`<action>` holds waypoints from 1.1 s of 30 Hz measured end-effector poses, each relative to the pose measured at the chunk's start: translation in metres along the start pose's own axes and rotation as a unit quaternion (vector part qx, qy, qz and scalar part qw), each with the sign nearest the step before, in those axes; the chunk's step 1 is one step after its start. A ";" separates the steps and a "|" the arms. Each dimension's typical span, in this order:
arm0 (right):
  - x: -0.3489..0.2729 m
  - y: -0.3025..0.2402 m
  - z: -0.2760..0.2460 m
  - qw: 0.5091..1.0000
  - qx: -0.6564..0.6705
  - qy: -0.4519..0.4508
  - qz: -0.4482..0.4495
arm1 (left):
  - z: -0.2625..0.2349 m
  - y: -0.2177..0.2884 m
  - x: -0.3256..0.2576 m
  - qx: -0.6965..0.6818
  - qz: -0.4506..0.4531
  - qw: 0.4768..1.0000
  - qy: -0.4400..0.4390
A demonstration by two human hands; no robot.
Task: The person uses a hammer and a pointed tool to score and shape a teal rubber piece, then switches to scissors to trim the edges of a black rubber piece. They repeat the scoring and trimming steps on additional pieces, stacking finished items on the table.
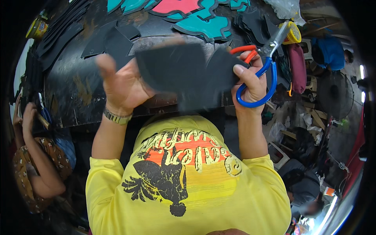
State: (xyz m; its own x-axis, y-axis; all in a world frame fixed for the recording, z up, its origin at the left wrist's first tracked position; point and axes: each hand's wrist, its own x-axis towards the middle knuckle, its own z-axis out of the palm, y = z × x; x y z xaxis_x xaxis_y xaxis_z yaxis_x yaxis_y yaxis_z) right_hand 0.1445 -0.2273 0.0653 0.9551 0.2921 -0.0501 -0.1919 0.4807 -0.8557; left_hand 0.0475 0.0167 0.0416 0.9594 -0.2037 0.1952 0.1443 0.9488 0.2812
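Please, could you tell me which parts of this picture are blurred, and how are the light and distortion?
Head view: the left hand and the black sheet pieces look motion-blurred, the right hand crisper; head view: light tubes at the right glare white; head view: the fisheye gives a dark, curved rim.

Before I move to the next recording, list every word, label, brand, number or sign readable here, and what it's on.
Yellow T-shirt: large lettering over the chest print, upside down in this view; not copied out.
Yellow-labelled jar, upper left: small print, not copied out.
Yellow tub, upper right: any print too small to read.
Scissors and black pieces at the right hand: no readable marking.
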 end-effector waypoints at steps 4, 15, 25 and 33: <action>0.001 0.016 0.012 0.998 -0.005 0.057 -0.005 | -0.010 -0.043 -0.006 0.145 0.024 0.989 0.004; -0.029 0.015 -0.018 0.972 -0.223 -0.001 -0.080 | -0.006 -0.036 -0.001 0.396 0.019 0.887 0.236; -0.061 0.003 -0.054 0.851 -0.302 -0.283 0.323 | -0.011 -0.041 0.002 0.374 0.093 0.886 0.258; -0.060 0.010 -0.051 0.880 -0.245 -0.246 0.325 | -0.009 -0.046 0.004 0.350 0.047 0.900 0.255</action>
State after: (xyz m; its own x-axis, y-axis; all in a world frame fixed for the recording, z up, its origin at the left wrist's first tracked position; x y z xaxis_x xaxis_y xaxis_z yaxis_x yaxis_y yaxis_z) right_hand 0.0965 -0.2819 0.0339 0.4432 0.7536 -0.4855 -0.4263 -0.2992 -0.8537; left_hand 0.0469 -0.0258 0.0214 0.9717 0.1763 -0.1574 0.0396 0.5350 0.8439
